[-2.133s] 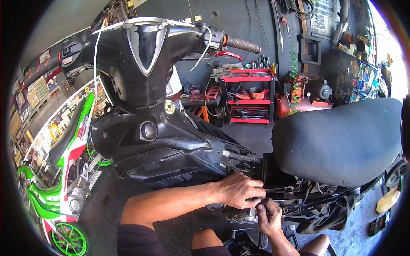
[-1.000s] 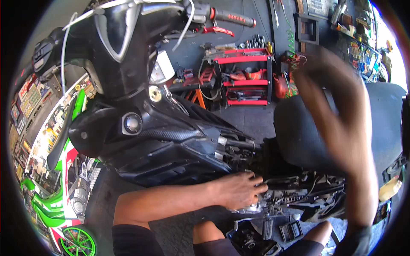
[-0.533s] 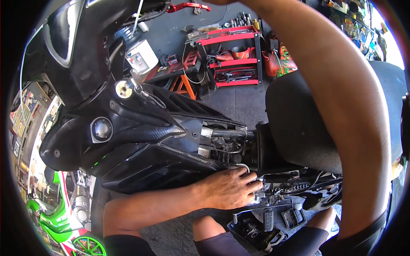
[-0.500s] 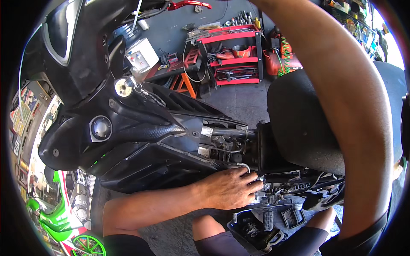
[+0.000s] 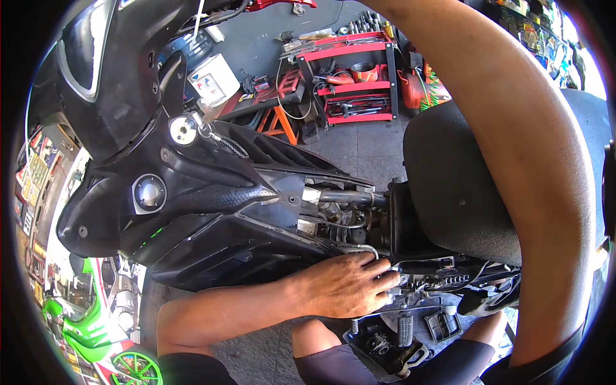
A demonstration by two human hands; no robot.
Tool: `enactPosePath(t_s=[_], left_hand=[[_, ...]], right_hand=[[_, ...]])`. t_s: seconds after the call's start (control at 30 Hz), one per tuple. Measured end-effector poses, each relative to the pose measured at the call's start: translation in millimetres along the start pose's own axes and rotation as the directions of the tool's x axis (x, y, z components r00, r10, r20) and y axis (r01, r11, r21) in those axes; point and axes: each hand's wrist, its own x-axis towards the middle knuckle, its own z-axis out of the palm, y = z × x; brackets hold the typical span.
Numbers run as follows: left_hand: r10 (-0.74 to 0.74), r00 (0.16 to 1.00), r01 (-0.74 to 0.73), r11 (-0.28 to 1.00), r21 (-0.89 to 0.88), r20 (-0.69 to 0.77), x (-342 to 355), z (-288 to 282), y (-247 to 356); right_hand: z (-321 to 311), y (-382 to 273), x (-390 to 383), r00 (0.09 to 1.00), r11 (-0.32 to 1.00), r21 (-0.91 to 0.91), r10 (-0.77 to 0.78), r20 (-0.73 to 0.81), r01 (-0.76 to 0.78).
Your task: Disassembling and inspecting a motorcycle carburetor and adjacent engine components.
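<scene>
Left hand (image 5: pixel 346 285) is down at the scooter's exposed engine parts (image 5: pixel 417 289), fingers curled over the metal just under the seat (image 5: pixel 462 186); whether it actually grips a piece there is hidden by its own knuckles. A thin bent metal pipe (image 5: pixel 362 249) arcs right above the fingertips, touching or nearly so. The right arm (image 5: pixel 513 147) sweeps across the whole right side, from the top edge down to the lower right, blocking much of the seat; its hand is out of view. Black body panels (image 5: pixel 212 212) crowd in from the left, with the frame tube (image 5: pixel 350 197) and wiring packed between panels and seat. Below the left hand, a ribbed footpeg (image 5: pixel 405 328) and more black parts sit between the person's knees. Farther back: a red tool rack (image 5: pixel 356 83), an orange stool (image 5: pixel 282 125), a white box (image 5: pixel 212 80). A green motorbike (image 5: pixel 102 321) stands at lower left.
</scene>
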Motion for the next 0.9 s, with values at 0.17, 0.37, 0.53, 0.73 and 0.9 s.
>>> enactPosePath(t_s=[0.17,0.37,0.53,0.73,0.9], left_hand=[[0.011,1.0,-0.011,1.0,0.007,0.004,3.0,1.0,0.7],[0.017,1.0,-0.017,1.0,0.013,-0.012,3.0,0.7,1.7],[0.002,0.999,-0.001,1.0,0.012,-0.035,-2.0,4.5,1.0],[0.02,0.999,-0.019,1.0,0.014,-0.035,1.6,4.0,1.4],[0.014,0.999,-0.013,1.0,0.022,-0.038,1.2,2.4,2.1]], right_hand=[[16.1,6.5,0.5,0.98,0.99,-0.137,-0.066,-0.187,0.04],[3.4,21.3,15.7,0.981,0.99,-0.007,-0.138,0.136,0.14],[5.4,14.7,12.6,0.982,0.98,-0.085,-0.177,0.064,0.182],[14.3,19.6,1.4,0.974,0.99,-0.139,-0.066,-0.216,0.036],[2.7,23.9,9.5,0.983,0.986,-0.01,-0.164,0.088,0.165]])
